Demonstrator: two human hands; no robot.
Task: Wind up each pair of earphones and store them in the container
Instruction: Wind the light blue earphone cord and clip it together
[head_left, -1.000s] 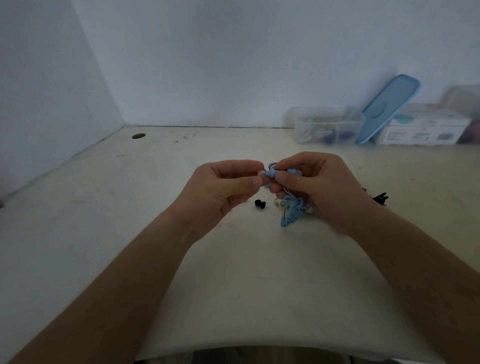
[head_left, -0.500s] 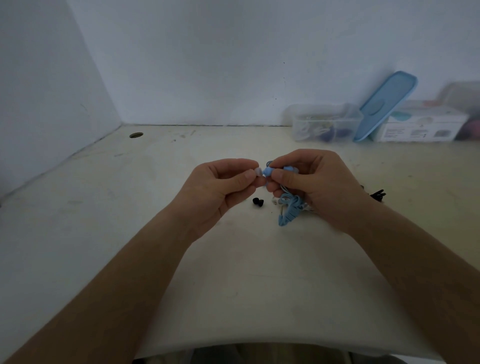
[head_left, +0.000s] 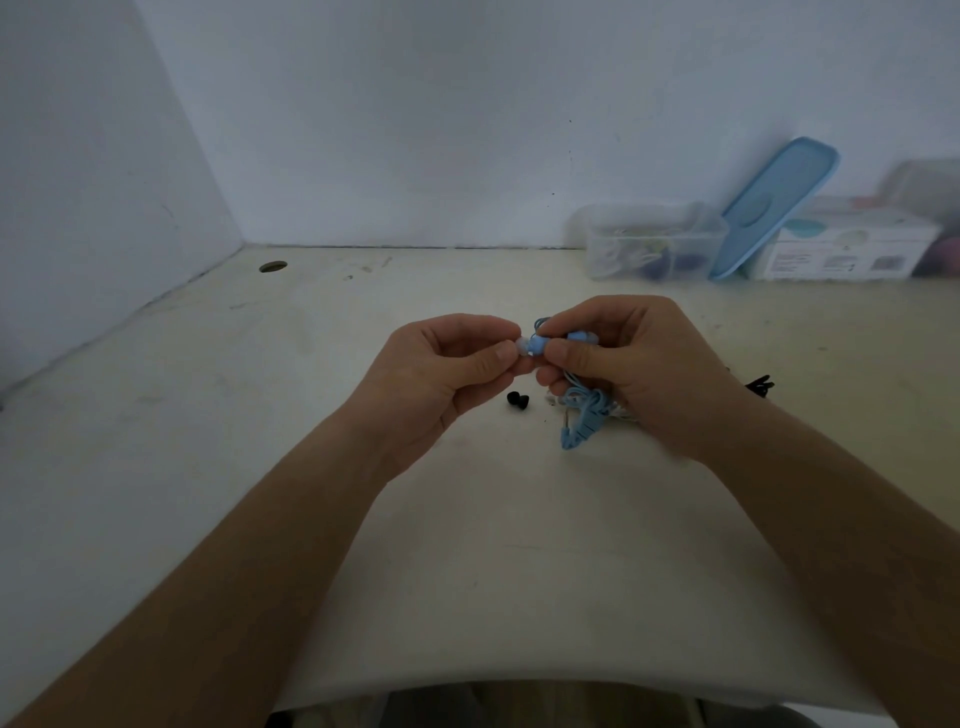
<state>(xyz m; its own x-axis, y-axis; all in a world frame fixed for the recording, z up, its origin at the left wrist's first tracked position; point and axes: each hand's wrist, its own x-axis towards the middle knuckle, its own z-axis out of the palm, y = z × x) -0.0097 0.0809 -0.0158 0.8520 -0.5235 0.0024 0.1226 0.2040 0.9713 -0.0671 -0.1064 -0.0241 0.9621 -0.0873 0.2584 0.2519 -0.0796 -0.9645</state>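
The left hand (head_left: 447, 374) pinches the pale ear tip (head_left: 522, 344) between thumb and forefinger, and that tip meets the blue earbud (head_left: 537, 345), which the right hand (head_left: 639, 369) pinches in the same way. Just below the two grips a black ear tip (head_left: 518, 400) lies on the table (head_left: 260, 467), while the blue earphones' cord (head_left: 584, 415) hangs bunched under the right hand. Well beyond the grip and to its right, the clear container (head_left: 654, 249) stands open against the wall, with its blue lid (head_left: 776, 205) leaning beside it.

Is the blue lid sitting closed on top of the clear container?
No, the blue lid stands tilted on edge beside the clear container, at its right side, leaving the container's top uncovered.
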